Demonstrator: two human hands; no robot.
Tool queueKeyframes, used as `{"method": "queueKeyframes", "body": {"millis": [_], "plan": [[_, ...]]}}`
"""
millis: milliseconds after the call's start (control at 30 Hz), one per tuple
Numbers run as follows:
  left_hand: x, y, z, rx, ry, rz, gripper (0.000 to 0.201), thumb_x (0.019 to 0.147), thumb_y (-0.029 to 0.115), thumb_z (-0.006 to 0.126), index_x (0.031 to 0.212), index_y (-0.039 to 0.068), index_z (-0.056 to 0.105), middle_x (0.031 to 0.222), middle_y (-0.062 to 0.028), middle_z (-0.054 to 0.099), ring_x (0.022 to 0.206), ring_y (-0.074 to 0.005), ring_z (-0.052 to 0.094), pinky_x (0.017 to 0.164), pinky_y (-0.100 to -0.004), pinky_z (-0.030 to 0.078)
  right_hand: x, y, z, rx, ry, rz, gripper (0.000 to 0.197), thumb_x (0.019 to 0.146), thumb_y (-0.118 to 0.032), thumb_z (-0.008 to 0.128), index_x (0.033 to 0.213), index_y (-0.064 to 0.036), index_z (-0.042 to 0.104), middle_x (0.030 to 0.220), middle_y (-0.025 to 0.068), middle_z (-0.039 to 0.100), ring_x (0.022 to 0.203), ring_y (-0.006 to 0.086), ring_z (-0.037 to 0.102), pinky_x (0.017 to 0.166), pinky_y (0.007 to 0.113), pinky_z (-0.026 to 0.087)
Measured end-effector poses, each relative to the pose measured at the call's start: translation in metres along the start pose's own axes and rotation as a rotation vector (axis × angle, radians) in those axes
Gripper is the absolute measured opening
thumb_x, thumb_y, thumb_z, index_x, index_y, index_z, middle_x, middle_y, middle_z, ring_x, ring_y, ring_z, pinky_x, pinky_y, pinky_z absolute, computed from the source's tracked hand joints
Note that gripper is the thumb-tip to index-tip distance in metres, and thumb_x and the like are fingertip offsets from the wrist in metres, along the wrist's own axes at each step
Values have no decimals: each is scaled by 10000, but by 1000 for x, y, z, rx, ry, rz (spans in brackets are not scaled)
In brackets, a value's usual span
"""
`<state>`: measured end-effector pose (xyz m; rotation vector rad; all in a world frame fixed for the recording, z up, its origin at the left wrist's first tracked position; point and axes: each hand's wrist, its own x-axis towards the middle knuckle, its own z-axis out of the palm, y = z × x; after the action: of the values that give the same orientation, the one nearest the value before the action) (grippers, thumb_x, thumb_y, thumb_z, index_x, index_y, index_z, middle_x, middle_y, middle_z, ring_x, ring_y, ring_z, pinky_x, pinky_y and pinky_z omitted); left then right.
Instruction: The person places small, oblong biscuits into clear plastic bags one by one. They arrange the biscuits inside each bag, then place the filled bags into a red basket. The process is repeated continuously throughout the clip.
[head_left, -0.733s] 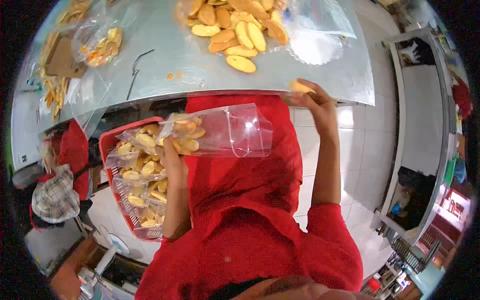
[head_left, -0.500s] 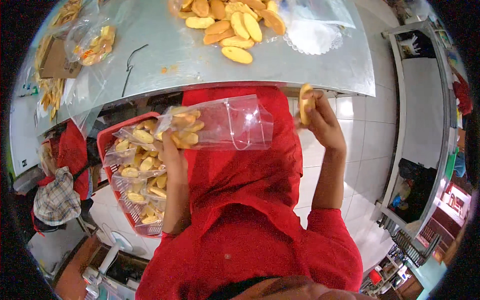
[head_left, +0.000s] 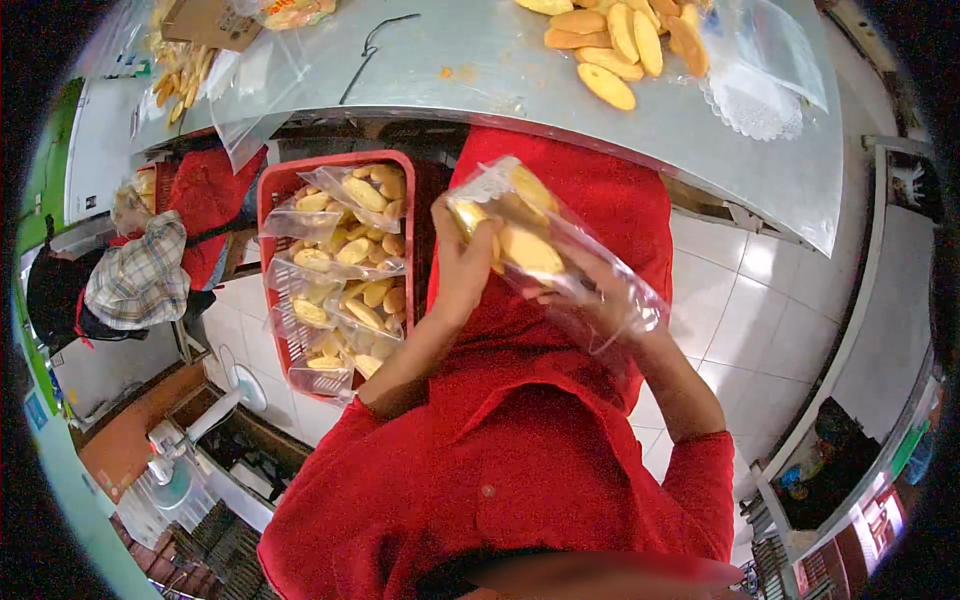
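A clear plastic bag (head_left: 600,325) lies slantwise over my red-clothed lap, with several oval, yellow-brown slices of toasted bread (head_left: 530,250) in its upper left end. My left hand (head_left: 465,260) is closed around that filled end, thumb pressed over the plastic. From the bag's open end at the lower right, my right hand (head_left: 600,290) reaches in and shows through the film. Its fingers meet the right end of one bread slice, partly blurred by plastic glare. Left of my lap, a red basket (head_left: 411,190) holds several filled bags of the same slices (head_left: 362,195).
A metal table (head_left: 470,90) runs ahead, with a loose pile of slices (head_left: 606,87), a white lacy sheet (head_left: 750,100) and a black cord (head_left: 370,50). A cardboard box (head_left: 210,22) stands far left. Another person in a plaid shirt (head_left: 140,270) is at the left.
My right hand has come from the right side with a bread slice into the bag. The bag has tilted down to the right. The view has shifted, bringing the basket fully into sight.
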<state>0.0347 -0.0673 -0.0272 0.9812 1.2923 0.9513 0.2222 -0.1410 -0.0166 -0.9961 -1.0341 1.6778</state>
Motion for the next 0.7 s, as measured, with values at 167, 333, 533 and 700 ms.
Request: {"method": "queueKeyframes", "body": {"millis": [167,333,533,700], "plan": [[-17,-1,10,94,-100,68,539,842,31,577,1302,6,296,1160,-142,484,1058,-189,509,896,-315,451,14,-2,16,-131,156,306,445,958,-284,562,1281,17,501,1049,101,612,813,140,624,685,251,509],[-20,-1,14,44,-107,46,502,851,16,571,1280,10,309,1117,-131,505,1014,-173,531,849,-297,471,18,-7,22,-150,276,312,410,949,-342,559,1212,-29,570,881,53,640,657,116,602,565,236,492],[-22,12,14,31,-122,-29,379,910,69,564,1215,4,349,1035,-133,534,952,-154,536,799,-284,474,20,-7,26,206,421,365,421,935,-354,577,1239,-65,545,857,43,642,637,119,609,526,229,495],[-7,-9,-6,182,-120,-17,275,971,155,503,1178,-12,434,1103,-120,533,1037,-170,506,935,-303,398,19,11,14,-88,257,183,399,937,-305,569,1241,-47,540,1075,115,623,863,187,636,706,285,532]]}}
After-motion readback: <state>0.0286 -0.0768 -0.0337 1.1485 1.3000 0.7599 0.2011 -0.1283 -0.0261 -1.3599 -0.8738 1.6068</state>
